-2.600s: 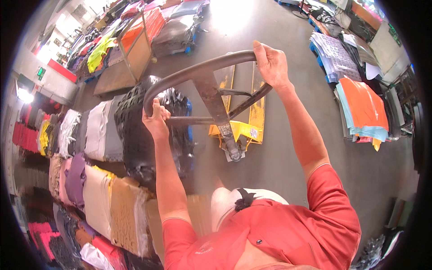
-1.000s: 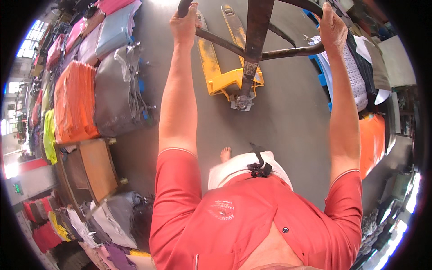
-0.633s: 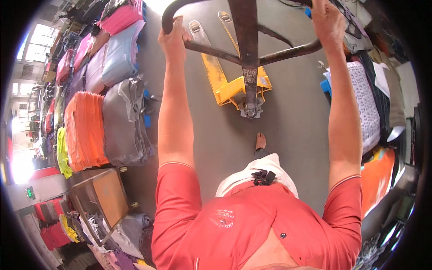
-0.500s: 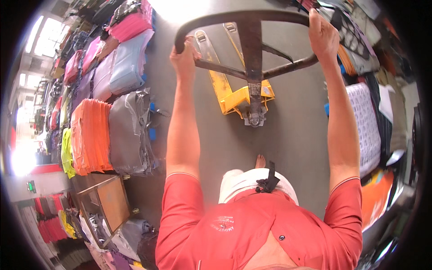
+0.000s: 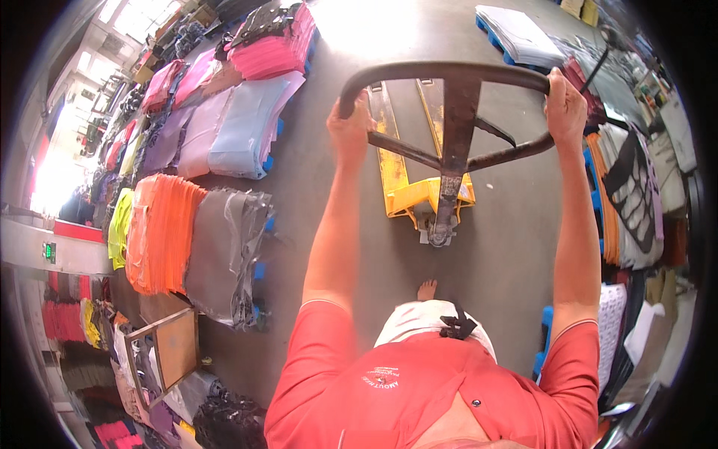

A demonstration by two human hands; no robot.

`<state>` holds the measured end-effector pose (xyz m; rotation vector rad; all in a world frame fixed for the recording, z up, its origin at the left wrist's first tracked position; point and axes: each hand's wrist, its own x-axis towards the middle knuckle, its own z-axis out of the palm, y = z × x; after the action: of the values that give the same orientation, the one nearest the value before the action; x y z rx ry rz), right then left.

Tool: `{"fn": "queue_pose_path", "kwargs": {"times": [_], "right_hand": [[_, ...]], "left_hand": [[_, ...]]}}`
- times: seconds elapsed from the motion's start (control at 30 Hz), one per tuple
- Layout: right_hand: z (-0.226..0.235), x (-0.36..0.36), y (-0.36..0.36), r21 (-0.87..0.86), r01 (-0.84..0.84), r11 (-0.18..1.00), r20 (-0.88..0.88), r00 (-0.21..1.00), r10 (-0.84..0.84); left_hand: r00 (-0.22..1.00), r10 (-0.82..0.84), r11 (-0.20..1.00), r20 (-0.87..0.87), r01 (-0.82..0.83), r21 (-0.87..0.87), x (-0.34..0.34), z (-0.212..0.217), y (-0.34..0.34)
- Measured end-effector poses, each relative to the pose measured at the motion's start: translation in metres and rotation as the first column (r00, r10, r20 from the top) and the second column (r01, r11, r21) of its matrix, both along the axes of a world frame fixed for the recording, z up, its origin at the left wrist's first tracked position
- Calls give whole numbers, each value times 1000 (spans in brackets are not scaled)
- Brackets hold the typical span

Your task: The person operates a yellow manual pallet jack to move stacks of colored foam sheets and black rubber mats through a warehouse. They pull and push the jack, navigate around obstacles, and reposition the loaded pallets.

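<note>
Both hands grip the dark loop handle [image 5: 458, 112] of a yellow pallet jack. My left hand [image 5: 350, 129] wraps round the handle's left side, and my right hand [image 5: 565, 107] closes round its right side. From the loop the shaft runs down to the base, close to my bare foot [image 5: 427, 289]. Beyond the base, two yellow forks [image 5: 392, 168] stretch away along the grey floor, with no load on them where they show. A dark lever [image 5: 495, 132] sits inside the loop. Both arms are held out straight.
On the left, stacked sheets stand on blue pallets: orange [image 5: 161, 232], grey [image 5: 224, 251], light blue [image 5: 250, 123] and pink [image 5: 277, 45]. A wooden frame [image 5: 176, 348] leans nearer. To the right are a white stack [image 5: 520, 34] and orange sheets [image 5: 603, 198]. Grey floor [image 5: 314, 187] runs between.
The handle and both hands sit lower and further right in the picture. The side stacks have shifted too, and a white stack has come into view at the far right. Both hands keep their grip.
</note>
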<state>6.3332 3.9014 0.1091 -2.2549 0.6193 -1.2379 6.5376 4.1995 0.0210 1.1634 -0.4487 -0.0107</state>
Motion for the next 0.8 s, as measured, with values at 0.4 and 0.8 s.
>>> {"fn": "queue_pose_path", "kwargs": {"times": [0.4,0.8], "right_hand": [[-15,301,-203,-499,-130,857,-112,990,85],[16,575,-299,-36,-254,967,27,967,255]], "left_hand": [[999,46,993,-16,-48,-106,249,-14,-145],[975,211,974,-66,-215,-73,515,5,-282]]}}
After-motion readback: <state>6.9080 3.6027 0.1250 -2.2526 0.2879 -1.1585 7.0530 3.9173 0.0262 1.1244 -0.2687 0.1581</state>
